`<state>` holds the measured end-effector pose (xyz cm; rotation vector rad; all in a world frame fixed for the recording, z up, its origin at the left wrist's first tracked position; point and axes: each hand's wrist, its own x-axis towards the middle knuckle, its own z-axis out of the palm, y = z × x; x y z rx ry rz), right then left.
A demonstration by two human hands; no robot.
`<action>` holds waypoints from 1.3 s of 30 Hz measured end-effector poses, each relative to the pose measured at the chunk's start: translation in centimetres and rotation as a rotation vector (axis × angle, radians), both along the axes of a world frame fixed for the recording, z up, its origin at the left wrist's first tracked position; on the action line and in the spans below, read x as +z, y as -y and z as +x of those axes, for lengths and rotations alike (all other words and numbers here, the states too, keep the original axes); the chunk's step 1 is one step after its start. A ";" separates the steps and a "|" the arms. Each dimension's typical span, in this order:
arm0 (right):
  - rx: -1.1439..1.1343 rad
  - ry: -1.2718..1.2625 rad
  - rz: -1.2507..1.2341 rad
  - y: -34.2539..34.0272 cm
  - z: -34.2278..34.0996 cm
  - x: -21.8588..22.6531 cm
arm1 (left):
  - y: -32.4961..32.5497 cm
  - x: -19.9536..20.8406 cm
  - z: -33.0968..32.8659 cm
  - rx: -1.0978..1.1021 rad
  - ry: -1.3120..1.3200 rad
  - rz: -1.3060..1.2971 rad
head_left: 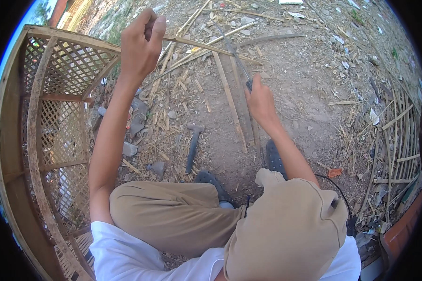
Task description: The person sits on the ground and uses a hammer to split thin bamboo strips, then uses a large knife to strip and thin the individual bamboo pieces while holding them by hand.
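My left hand [140, 49] is raised at the upper left, its fingers closed round one end of a thin wooden strip [197, 44]. The strip slants out to the right, above the ground. In my right hand [261, 100], right of centre, is the dark handle of a long-bladed knife [241, 66]. Its narrow blade points up and away to the left and crosses the strip near the strip's free end. From this view I cannot tell whether blade and strip touch. A hammer [193, 146] with a dark handle lies on the dirt between my arms.
A wooden frame with crisscross lattice [63, 100] stands close on my left. Loose strips [229, 96] and chips litter the dirt ahead. More strips [401, 140] are heaped at the right. My dark clogs [213, 185] are near my bent knees; a black cable [335, 185] curves beside me.
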<state>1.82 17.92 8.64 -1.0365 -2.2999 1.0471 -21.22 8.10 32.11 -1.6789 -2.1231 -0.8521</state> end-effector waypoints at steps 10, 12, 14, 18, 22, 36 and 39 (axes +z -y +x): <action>0.035 0.044 -0.046 0.4 0.2 -0.1 | -3.5 1.3 -0.2 -0.429 0.364 -0.180; 0.034 0.070 -0.050 0.3 0.4 -0.2 | -3.0 2.3 1.4 -0.273 -0.011 -0.382; 0.044 0.035 -0.059 0.4 0.2 -0.2 | -3.0 1.8 0.1 -0.243 -0.068 -0.477; 0.028 0.031 -0.064 -0.1 0.4 -0.1 | -3.5 0.4 0.0 -0.341 -0.149 -0.544; 0.038 0.015 -0.052 -0.1 0.3 -0.9 | -3.2 -0.9 -0.4 -0.334 -0.121 -0.467; 0.035 -0.073 0.142 0.2 -0.4 -3.6 | -2.4 -1.9 -1.7 -0.260 -0.136 -0.400; 0.002 0.109 0.252 -0.5 -0.1 -4.8 | -3.0 -1.6 -0.6 -0.225 -0.149 -0.439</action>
